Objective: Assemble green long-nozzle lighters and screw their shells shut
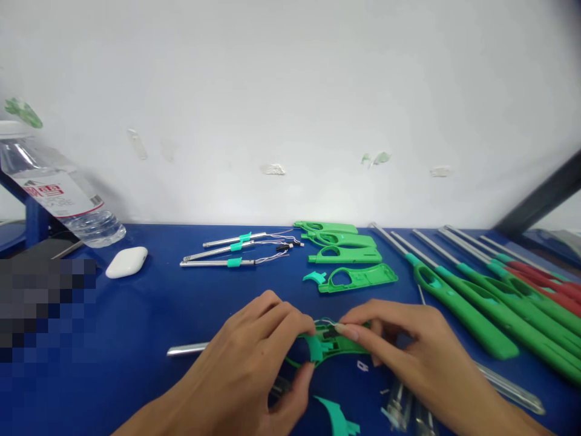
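My left hand (258, 357) grips a green lighter handle half (347, 346) lying open side up, low in the middle of the view. Thumb and fingers close around its left end, by the teal trigger (315, 348) set in it. A metal lighter tube (186, 349) sticks out to the left behind that hand. At the shell's right part my right hand (408, 339) pinches by a small black part (330, 332) with a thin wire; its fingertips partly hide what they hold. A loose teal trigger (336, 416) lies below the shell.
Behind my hands lie several green handle halves (363, 278) and three metal tubes with wires (222, 263). Finished-looking green lighters (472, 309) and red ones (544, 290) lie right. A water bottle (59, 188) and white case (127, 262) stand left, before a white wall (290, 91).
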{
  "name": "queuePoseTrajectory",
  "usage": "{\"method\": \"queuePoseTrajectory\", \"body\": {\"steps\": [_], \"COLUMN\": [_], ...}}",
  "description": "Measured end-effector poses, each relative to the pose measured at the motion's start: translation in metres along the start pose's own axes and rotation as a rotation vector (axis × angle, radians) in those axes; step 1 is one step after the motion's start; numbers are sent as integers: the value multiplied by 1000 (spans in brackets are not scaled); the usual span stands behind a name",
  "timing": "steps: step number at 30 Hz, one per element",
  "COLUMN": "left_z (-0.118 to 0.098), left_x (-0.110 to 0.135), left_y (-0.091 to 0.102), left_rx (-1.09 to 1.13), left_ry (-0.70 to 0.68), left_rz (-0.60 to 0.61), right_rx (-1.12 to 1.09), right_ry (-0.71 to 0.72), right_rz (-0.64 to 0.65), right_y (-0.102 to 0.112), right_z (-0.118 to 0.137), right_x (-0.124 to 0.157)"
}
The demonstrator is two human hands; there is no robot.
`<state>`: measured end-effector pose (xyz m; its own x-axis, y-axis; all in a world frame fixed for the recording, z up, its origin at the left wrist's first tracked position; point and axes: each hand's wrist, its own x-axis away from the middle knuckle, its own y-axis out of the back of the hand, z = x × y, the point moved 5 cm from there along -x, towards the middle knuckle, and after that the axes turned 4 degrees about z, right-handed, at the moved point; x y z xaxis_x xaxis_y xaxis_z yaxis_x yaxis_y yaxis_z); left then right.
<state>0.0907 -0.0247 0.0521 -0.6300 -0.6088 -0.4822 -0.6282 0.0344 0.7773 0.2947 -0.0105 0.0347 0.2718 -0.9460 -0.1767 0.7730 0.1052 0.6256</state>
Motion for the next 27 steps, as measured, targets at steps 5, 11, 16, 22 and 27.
{"method": "queuePoseTrajectory", "body": {"steps": [5,11,16,22,27], "left_z": [2,4,4,2,5], "left_x": [0,-3,-2,0,1], "left_y": [-2,1,0,0,1], "left_rx": [-18,-33,-40,-48,-25], "left_ry": [13,60,26,13,43], "left_rz": [-5,-11,-16,-42,-62], "right_rx": [-89,-234,-266,-268,-283], "right_ry": [-132,-213,-241,-249,-254], "right_rz": [38,61,25,5,8], "right_y": [-3,-4,-4,-3,-2], "right_z": [-8,-5,-4,-7,-7], "right_x": [1,-1,-1,1,1]}}
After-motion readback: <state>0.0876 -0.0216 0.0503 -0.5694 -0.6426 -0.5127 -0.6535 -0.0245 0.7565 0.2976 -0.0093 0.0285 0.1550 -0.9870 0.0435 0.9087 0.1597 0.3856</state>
